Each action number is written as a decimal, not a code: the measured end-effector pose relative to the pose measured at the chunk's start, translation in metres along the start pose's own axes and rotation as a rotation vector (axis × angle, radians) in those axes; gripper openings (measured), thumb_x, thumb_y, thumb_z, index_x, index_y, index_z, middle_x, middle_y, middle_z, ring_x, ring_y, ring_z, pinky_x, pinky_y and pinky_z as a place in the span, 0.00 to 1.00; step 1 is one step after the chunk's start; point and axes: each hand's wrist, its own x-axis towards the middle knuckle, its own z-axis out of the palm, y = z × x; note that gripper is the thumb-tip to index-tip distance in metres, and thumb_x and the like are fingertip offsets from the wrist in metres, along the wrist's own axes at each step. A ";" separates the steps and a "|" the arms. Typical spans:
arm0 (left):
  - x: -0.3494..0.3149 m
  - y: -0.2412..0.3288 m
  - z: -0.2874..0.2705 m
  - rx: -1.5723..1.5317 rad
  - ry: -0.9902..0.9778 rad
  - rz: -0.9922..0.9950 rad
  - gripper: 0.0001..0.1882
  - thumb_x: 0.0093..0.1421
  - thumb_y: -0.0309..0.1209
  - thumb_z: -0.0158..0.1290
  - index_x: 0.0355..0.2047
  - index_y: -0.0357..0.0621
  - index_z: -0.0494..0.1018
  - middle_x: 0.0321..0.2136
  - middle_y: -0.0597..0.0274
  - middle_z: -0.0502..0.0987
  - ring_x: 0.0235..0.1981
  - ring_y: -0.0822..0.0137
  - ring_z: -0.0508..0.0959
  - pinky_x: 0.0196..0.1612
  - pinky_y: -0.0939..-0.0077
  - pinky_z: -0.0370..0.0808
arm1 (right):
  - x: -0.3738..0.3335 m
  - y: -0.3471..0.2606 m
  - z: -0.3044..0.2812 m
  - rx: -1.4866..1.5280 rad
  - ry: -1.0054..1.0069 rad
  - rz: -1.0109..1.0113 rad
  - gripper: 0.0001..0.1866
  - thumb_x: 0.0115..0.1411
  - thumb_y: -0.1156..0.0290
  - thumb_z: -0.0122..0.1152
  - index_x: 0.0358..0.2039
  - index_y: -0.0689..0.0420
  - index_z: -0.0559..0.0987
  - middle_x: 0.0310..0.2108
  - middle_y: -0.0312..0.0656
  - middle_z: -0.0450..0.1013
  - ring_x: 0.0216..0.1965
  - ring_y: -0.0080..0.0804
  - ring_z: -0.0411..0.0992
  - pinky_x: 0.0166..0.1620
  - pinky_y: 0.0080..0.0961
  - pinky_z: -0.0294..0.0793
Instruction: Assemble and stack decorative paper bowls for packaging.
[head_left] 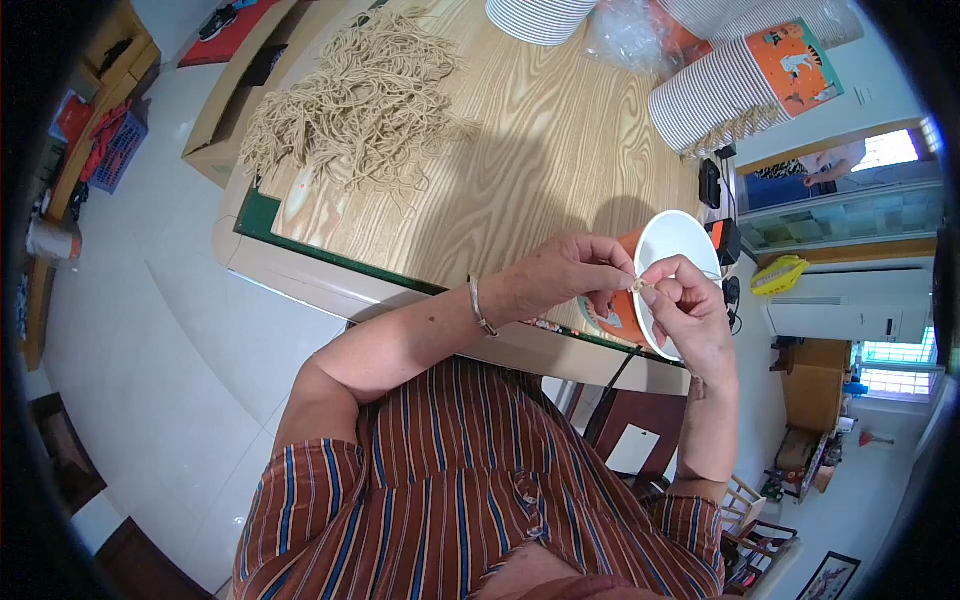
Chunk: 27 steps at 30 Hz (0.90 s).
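The wooden counter (520, 150) fills the upper middle of the view, its near edge trimmed with a dark green strip and running just in front of the person's chest. On its far left part lies a loose heap of tan cords (360, 95), spread flat where single pieces can be pulled off, well apart from the hands. Along the far right edge lie sleeves of nested paper cups (735, 90), white-ribbed outside with an orange printed band, tipped on their sides, with crumpled clear plastic wrap (630, 30) between them.

At the near right corner the person holds one paper cup (665, 260) over the counter's edge, tilted so its white inside faces up toward the camera and the rim sits at the fingertips; the orange outer wall shows below the left hand. That tilt seems meant to bring the rim into plain sight for fine work.

The left hand (560, 275) comes across from the left with a metal bangle (482, 308) on the wrist, its fingers narrowed to a pinch at the cup's rim. The right hand (690, 310) meets it from the right, fingers likewise pinched close. Between the two pinches sits a short bit of tan cord (637, 286), touching the rim; whether it passes through a hole there is too small to tell. Both hands crowd the same spot, each steadying the cord end against the other
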 end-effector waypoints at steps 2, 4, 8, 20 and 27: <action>0.000 0.000 0.000 0.001 0.002 0.005 0.07 0.62 0.30 0.54 0.36 0.39 0.75 0.27 0.67 0.77 0.25 0.78 0.75 0.32 0.82 0.72 | -0.001 0.000 0.000 -0.025 -0.018 -0.015 0.02 0.62 0.78 0.56 0.35 0.57 0.73 0.14 0.24 0.64 0.13 0.09 0.57 0.18 0.11 0.53; 0.002 -0.001 0.002 0.000 0.001 0.018 0.07 0.62 0.30 0.54 0.36 0.39 0.75 0.27 0.67 0.77 0.25 0.78 0.75 0.32 0.82 0.72 | -0.001 0.000 -0.003 -0.026 -0.020 -0.022 0.02 0.63 0.78 0.56 0.34 0.58 0.73 0.14 0.25 0.64 0.13 0.09 0.57 0.18 0.11 0.54; 0.002 0.001 0.003 0.010 0.004 0.018 0.06 0.62 0.29 0.54 0.36 0.40 0.75 0.26 0.68 0.77 0.25 0.78 0.75 0.32 0.82 0.73 | -0.001 -0.001 -0.003 0.023 0.031 -0.058 0.01 0.64 0.78 0.54 0.34 0.59 0.73 0.14 0.26 0.64 0.14 0.09 0.58 0.19 0.11 0.55; 0.000 0.002 0.004 -0.003 0.013 0.001 0.06 0.62 0.29 0.54 0.36 0.40 0.75 0.27 0.67 0.77 0.25 0.77 0.76 0.33 0.82 0.73 | 0.000 -0.002 0.002 0.258 0.072 -0.009 0.02 0.64 0.76 0.54 0.37 0.58 0.73 0.13 0.26 0.63 0.13 0.10 0.58 0.16 0.12 0.55; 0.002 0.001 0.004 0.007 0.000 -0.008 0.07 0.62 0.30 0.54 0.36 0.39 0.75 0.27 0.67 0.77 0.26 0.77 0.76 0.34 0.81 0.74 | -0.002 -0.002 0.001 0.069 0.013 -0.017 0.03 0.62 0.78 0.57 0.36 0.57 0.73 0.15 0.25 0.64 0.14 0.09 0.58 0.17 0.10 0.54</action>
